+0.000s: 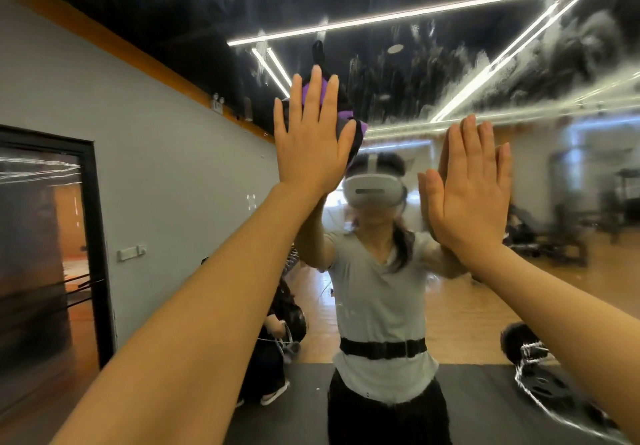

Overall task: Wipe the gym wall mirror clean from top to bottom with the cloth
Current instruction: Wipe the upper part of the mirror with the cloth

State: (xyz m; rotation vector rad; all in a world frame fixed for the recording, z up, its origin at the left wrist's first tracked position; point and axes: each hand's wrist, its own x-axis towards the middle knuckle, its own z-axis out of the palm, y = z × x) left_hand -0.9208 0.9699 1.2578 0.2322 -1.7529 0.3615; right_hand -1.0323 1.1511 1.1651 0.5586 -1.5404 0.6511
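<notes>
While left hand (309, 140) presses cloth (346, 122) — mirror (519, 74) streaked above.

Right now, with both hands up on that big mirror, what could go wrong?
The right hand rests bare and flat on the mirror, so it may leave fresh prints. The left hand presses the purple cloth with straight fingers rather than gripping it, so the cloth might slip. Streaks show across the upper glass; the wiping could merely smear them.
</notes>
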